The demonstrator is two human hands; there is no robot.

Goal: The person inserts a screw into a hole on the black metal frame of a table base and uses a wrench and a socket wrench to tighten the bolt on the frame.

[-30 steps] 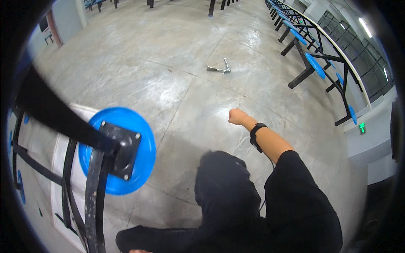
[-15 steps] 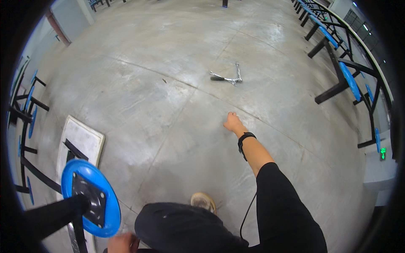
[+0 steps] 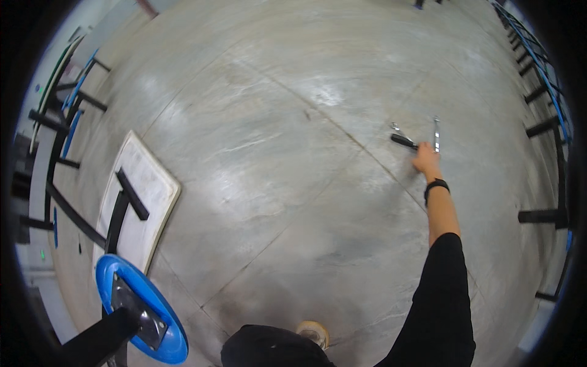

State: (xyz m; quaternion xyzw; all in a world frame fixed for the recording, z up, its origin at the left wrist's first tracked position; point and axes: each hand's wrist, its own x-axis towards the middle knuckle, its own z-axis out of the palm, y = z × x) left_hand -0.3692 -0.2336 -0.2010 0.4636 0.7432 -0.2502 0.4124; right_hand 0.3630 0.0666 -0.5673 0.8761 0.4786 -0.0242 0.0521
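My right hand (image 3: 426, 159), with a black band on the wrist, reaches down to a small cluster of tools on the concrete floor. It covers the spot where the tools meet, and its fingers are too small and blurred to show whether they grip. A black-handled tool, perhaps a ratchet (image 3: 403, 141), sticks out to the hand's left. Just above that handle shows the end of a silver wrench (image 3: 396, 127). Another long silver wrench (image 3: 436, 133) points away from me beside the fingertips. My left hand is out of view.
A blue round seat (image 3: 140, 306) on a black metal frame stands close at lower left, its underside facing me. Behind it a white board (image 3: 153, 202) lies on the floor under black frame bars. Rows of blue seats on black frames line both sides.
My right hand has moved forward and right onto the tools. The view has shifted left and dipped. My left hand, seen earlier by the blue seat, has gone out of view.
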